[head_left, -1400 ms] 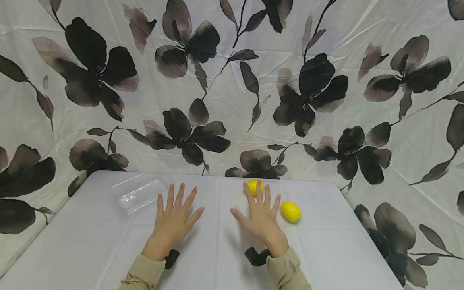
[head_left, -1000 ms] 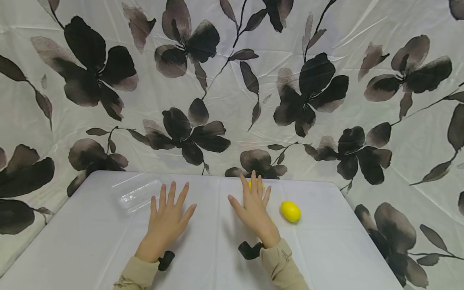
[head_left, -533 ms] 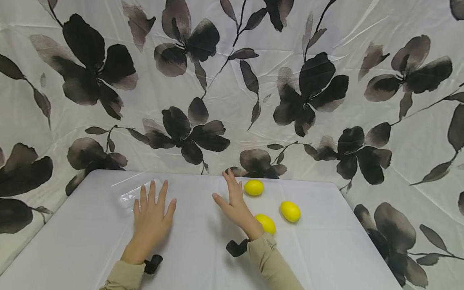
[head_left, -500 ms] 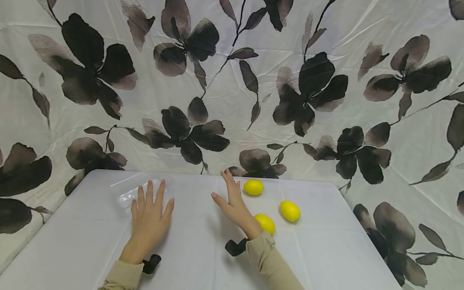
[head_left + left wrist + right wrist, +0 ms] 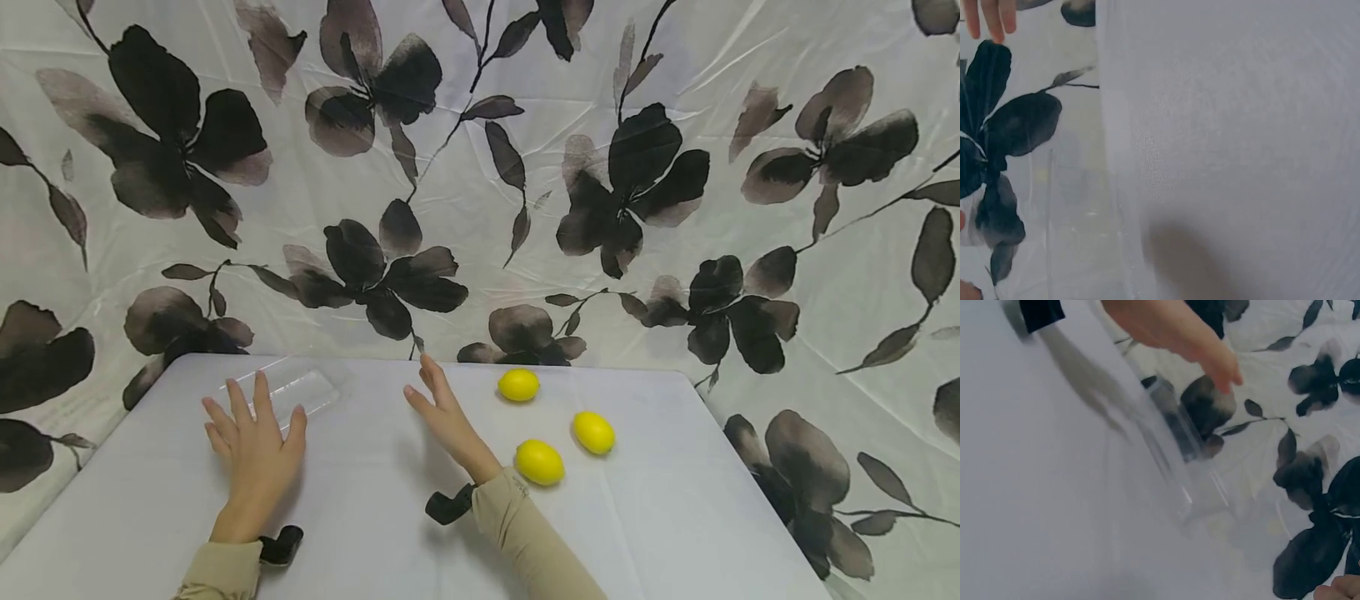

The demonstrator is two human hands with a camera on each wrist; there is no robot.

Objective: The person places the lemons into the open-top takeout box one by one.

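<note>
My left hand [image 5: 258, 454] is over the left side of the table, fingers spread. It overlaps part of a clear plastic container [image 5: 311, 392] in the head view. Seen from the right wrist, that hand reaches over the see-through container [image 5: 1179, 437]. My right hand [image 5: 453, 425] is held edge-on near the middle, fingers extended and nothing in it. To its right lie three yellow lemons: one at the back [image 5: 519, 385], another farther right [image 5: 594, 432], and a third beside the sleeve [image 5: 540, 462]. Only fingertips [image 5: 988, 22] show at the edge of the left wrist view.
A white cloth covers the table [image 5: 375, 533]. Right behind its back edge hangs a pale curtain [image 5: 480, 183] with dark flowers. Black wrist straps [image 5: 281, 546] show below both hands.
Both hands have moved left, the left one over the container. My right hand has turned edge-on and uncovered the lemons behind it. The lemons have stayed in place.
</note>
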